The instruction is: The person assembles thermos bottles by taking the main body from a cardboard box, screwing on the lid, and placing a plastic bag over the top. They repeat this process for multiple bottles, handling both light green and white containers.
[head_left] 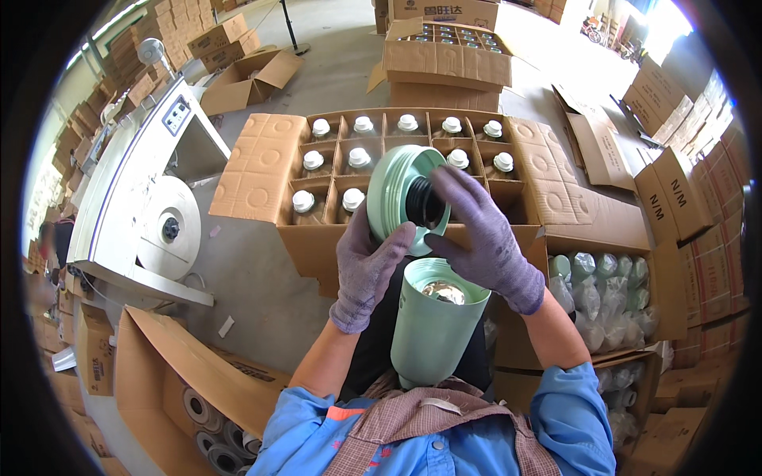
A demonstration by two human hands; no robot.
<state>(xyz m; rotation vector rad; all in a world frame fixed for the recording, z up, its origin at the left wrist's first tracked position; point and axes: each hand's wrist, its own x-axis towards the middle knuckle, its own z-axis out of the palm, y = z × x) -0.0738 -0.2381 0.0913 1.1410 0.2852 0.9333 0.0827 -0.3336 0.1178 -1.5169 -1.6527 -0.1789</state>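
Observation:
My left hand (363, 278), in a grey-purple work glove, grips a mint-green ring-shaped flask top (387, 186) by its lower left side. The top is tilted, and its wide opening faces right. Inside that opening sits a black ribbed ring (421, 205). My right hand (498, 252), gloved alike, has its fingers bent over the opening's right edge at the black ring, its thumb by the lower rim. Just beneath both hands a mint-green flask body (432, 341) stands against my lap, open end up. A shiny silver liner (444, 292) shows within it.
Ahead stands a divided carton (381, 232) of white-capped bottles. To the right, another carton (671, 289) holds plastic-wrapped green and clear items. A white machine (119, 198) with a large roll stands left. At lower left, an open carton (151, 381) contains grey ring-shaped parts.

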